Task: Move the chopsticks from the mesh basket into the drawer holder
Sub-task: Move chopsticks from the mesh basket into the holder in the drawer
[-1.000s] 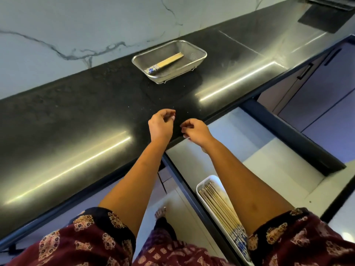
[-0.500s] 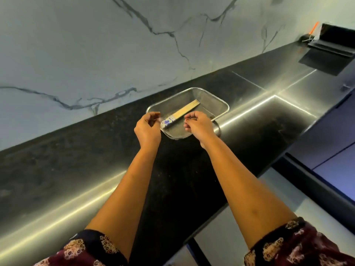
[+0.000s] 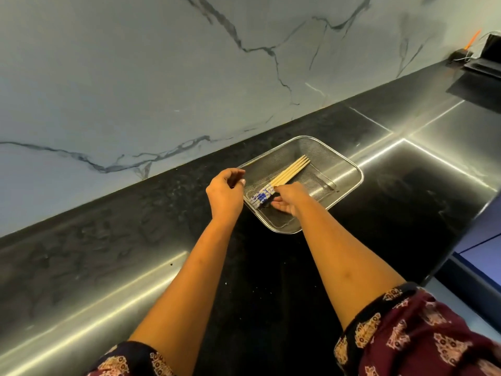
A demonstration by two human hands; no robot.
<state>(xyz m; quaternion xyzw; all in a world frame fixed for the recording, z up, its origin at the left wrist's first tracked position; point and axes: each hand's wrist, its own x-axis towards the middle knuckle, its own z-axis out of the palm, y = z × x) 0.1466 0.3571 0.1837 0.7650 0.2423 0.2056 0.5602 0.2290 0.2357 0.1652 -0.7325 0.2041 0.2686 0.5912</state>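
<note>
View from your head, looking down along both bare forearms to a black polished surface (image 3: 271,280) set against a pale marble wall (image 3: 135,77).

A shallow mesh basket (image 3: 325,161) sits on the surface close to the wall. Four wooden chopsticks (image 3: 290,172) lie side by side and flat on its floor. Their plain tips point away to the right, and their blue-and-white patterned ends point toward you on the left.

Your right hand (image 3: 288,199) is inside the basket at the patterned ends. Its fingers are laid over the bundle and its thumb is tucked on the near side. Whether this grip has actually clamped on the sticks cannot be told from here, because the bundle is not lifted.

Your left hand (image 3: 225,195) sits at the basket's left rim with fingers loosely curled. It is unclear whether that grip pinches the rim or merely hovers there.

The step in hand looks like the pick-up, gathering all four sticks at once. The drawer holder is out of view, so delivery has not begun.

The next move probably calls for:
- squeezing the bundle firmly so no stick slides loose
- raising it clear of the basket wall
- steadying the light basket with your left hand so it does not shift
- turning down toward the drawer holder, keeping the sticks parallel for laying in
</note>
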